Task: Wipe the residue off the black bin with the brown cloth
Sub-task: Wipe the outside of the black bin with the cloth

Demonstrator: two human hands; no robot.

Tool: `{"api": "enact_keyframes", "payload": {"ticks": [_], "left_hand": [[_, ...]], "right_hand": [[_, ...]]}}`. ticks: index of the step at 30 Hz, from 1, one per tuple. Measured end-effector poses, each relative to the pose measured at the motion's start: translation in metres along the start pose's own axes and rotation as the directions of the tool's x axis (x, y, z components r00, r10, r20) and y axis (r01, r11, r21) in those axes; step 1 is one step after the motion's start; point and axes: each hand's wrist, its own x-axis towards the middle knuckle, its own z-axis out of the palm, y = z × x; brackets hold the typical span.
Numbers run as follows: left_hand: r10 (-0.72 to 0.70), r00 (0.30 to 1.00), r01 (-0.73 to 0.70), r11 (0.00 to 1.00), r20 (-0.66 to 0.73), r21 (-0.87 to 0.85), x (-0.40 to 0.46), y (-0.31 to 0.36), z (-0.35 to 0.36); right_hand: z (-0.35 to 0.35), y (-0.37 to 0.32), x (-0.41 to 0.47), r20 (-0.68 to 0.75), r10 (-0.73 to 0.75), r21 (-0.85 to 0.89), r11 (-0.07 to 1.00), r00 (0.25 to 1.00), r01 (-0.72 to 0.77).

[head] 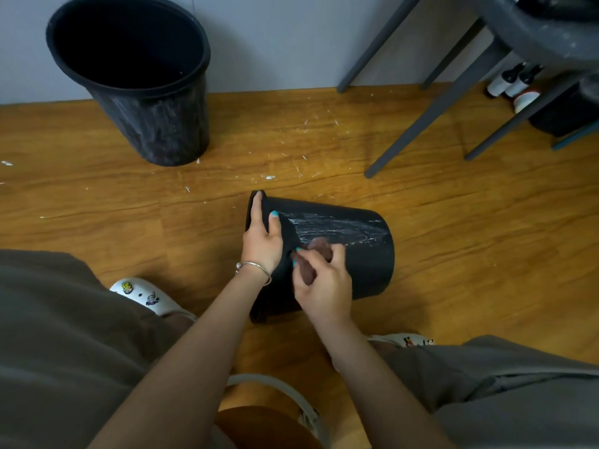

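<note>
A black bin (366, 254) lies on its side on the wooden floor, its open rim toward the left. White streaks of residue (337, 226) cover its upper side. My left hand (264, 234) grips the rim, fingers reaching over the edge and thumb on the outer wall. My right hand (324, 283) holds a bunched brown cloth (319, 247) against the bin's wall, just below the streaks.
A second black bin (142, 82) stands upright at the back left by the grey wall. Grey chair legs (431, 115) angle down at the right, with bottles (512, 81) behind them. White flecks dot the floor (291, 147). My knees and shoes frame the bin.
</note>
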Motion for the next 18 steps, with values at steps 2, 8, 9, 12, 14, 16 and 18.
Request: {"api": "enact_keyframes", "payload": {"ticks": [2,8,9,12,14,16,18], "left_hand": [[-0.001,1.0,0.001,1.0,0.019,-0.011,-0.002,-0.001,-0.001],[0.005,1.0,-0.005,1.0,0.029,-0.022,0.002,0.001,0.001],[0.008,1.0,-0.007,1.0,0.025,-0.01,0.002,0.0,0.001],[0.024,0.999,-0.024,1.0,0.024,0.007,-0.003,-0.001,-0.001],[0.022,0.999,-0.022,1.0,0.025,-0.007,-0.007,-0.002,-0.001],[0.024,1.0,-0.024,0.999,0.02,-0.023,-0.009,-0.001,0.0],[0.026,1.0,-0.025,0.999,0.012,-0.034,-0.009,-0.001,0.001]], "right_hand": [[-0.007,0.015,0.003,0.065,-0.098,-0.013,0.995,0.993,0.1],[-0.026,0.032,0.035,-0.032,0.355,-0.144,0.923,0.934,-0.356],[-0.021,0.018,0.034,-0.022,0.342,-0.171,0.925,0.94,-0.34],[-0.01,-0.004,0.024,0.061,0.072,-0.13,0.989,0.995,-0.064],[-0.016,0.008,0.024,0.122,-0.019,-0.12,0.992,0.992,0.034],[-0.028,0.034,0.032,0.097,0.062,-0.156,0.987,0.993,-0.046],[-0.036,0.051,0.038,0.038,0.211,-0.196,0.96,0.977,-0.2]]}}
